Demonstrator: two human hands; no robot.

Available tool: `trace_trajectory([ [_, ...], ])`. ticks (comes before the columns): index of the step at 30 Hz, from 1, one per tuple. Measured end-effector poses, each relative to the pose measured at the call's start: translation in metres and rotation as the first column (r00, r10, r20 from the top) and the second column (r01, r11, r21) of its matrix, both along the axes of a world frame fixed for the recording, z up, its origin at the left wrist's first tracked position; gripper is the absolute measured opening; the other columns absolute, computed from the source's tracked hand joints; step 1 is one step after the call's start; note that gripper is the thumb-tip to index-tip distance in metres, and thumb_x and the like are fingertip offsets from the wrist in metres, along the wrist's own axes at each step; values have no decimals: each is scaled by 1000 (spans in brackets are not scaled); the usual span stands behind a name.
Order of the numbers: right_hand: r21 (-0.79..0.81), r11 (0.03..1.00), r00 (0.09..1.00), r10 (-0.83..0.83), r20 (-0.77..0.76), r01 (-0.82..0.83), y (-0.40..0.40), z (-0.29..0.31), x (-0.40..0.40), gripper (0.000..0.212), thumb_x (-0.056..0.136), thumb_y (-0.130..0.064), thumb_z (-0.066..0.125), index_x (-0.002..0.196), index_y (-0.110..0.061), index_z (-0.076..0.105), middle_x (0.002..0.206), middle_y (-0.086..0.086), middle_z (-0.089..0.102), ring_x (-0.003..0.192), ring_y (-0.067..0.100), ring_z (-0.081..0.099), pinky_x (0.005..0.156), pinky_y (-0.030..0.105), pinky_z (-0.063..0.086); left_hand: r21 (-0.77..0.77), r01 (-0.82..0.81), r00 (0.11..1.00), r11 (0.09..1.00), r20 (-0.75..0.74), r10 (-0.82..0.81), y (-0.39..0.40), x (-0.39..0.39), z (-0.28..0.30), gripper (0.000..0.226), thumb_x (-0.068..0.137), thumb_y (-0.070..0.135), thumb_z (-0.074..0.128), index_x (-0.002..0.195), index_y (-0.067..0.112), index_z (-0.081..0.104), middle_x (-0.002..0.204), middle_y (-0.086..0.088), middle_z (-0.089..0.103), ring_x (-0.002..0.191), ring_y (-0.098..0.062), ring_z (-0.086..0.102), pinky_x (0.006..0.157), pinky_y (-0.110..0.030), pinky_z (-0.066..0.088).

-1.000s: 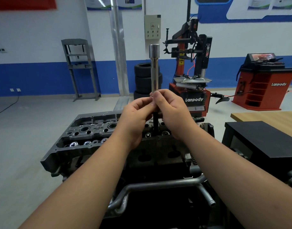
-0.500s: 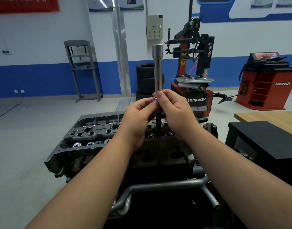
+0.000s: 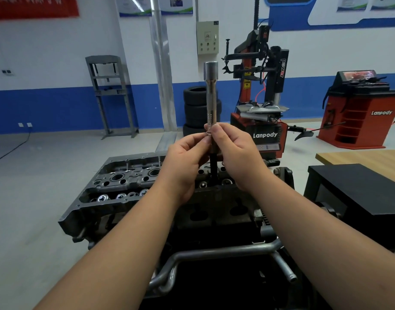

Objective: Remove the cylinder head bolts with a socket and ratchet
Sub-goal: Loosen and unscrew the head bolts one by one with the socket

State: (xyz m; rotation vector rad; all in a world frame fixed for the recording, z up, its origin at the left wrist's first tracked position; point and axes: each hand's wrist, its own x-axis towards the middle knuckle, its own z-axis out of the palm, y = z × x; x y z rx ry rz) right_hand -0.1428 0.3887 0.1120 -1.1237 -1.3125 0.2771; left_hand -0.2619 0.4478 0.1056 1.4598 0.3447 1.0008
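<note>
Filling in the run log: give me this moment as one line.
left hand: pinches socket extension | right hand: pinches it too | tool: upright over cylinder head | ratchet: not in view

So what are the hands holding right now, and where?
Both hands, left hand and right hand, pinch the upright socket extension at its lower end.

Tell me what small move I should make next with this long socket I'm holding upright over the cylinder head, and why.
Probably keep lifting straight up. Both the left hand and the right hand pinch the long socket at its lower end, and a dark bolt shank below it seems to still reach into the cylinder head. No ratchet is attached, so the bolt looks loose enough to draw out by hand.
</note>
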Motion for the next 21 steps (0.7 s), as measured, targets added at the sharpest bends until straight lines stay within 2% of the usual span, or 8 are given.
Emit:
trace_trajectory([
  [2,4,1000,1000,14,10,-14,-1,0,-1,15,101,-40,50,105,-37,64,99,-12,71,97,5,68,81,24,56,16,-28,1000,999,-6,29,-1,0,0,15,95,25,65,108,20,73,102,1,79,98,-13,75,79,-22,58],
  [4,1,1000,1000,13,9,-13,-1,0,0,16,99,-41,55,109,-29,60,94,-9,73,92,6,69,77,20,55,30,-52,999,998,-3,52,-4,0,0,26,85,32,70,107,18,72,98,3,79,91,-9,75,74,-20,57],
  [7,-3,1000,1000,-3,3,3,-1,0,1,15,99,-38,56,103,-24,60,87,-3,70,87,12,69,77,27,57,38,-54,999,998,-6,54,-4,0,0,35,78,35,73,108,16,71,99,3,79,93,-10,75,78,-23,58],
  [10,-17,1000,1000,-13,8,13,-1,0,1,18,103,-36,51,103,-27,66,93,-4,71,93,12,69,85,39,59,14,-7,1000,1000,-3,7,-1,0,0,20,97,17,65,116,14,71,109,-5,78,106,-19,74,90,-31,59],
  [12,-15,1000,1000,0,8,0,0,0,0,24,104,-34,47,104,-26,70,96,-1,73,96,16,69,89,46,58,-15,27,1000,1000,11,-27,2,-1,0,20,102,12,57,114,14,72,109,-5,78,106,-20,74,87,-28,59],
  [15,-19,1000,1000,23,-16,-23,-1,1,-2,28,98,-42,52,114,-24,67,99,-1,73,99,15,69,89,40,58,-13,26,1000,1000,6,-26,3,-2,-1,21,103,16,56,114,15,74,110,-6,78,108,-21,73,90,-32,56],
  [18,-21,1000,1000,14,1,-14,-2,0,0,28,91,-51,59,108,-28,57,98,1,73,93,12,71,79,28,59,27,-27,1000,999,-5,28,-2,-2,0,29,88,28,72,113,13,74,108,-5,78,105,-20,74,92,-35,56],
  [21,-5,1000,999,-26,33,26,-3,-1,0,23,95,-46,60,101,-24,57,93,5,72,89,19,71,81,41,61,37,-71,998,997,5,70,-4,0,-1,35,78,28,78,108,11,71,100,-4,79,97,-16,76,80,-25,58],
])
